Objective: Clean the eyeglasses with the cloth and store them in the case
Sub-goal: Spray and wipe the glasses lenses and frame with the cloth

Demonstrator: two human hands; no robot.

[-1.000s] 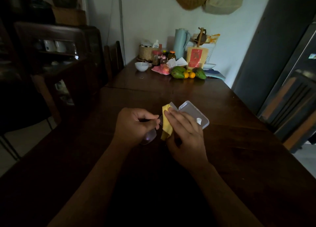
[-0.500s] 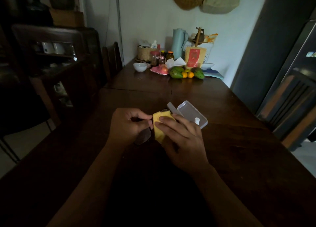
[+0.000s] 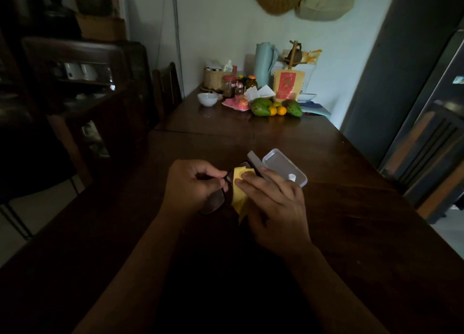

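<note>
Table (image 3: 351, 208): dark wood, dim room. Left hand (image 3: 190, 185) pinches glasses (image 3: 213, 200); right hand (image 3: 273, 203) presses cloth (image 3: 238, 193) on a hidden lens. Case (image 3: 283, 166) open just behind.

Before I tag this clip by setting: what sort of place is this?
Likely a home dining room: a long wooden table with fruit, jars and a flask at its far end, and a cupboard holding cups.
</note>
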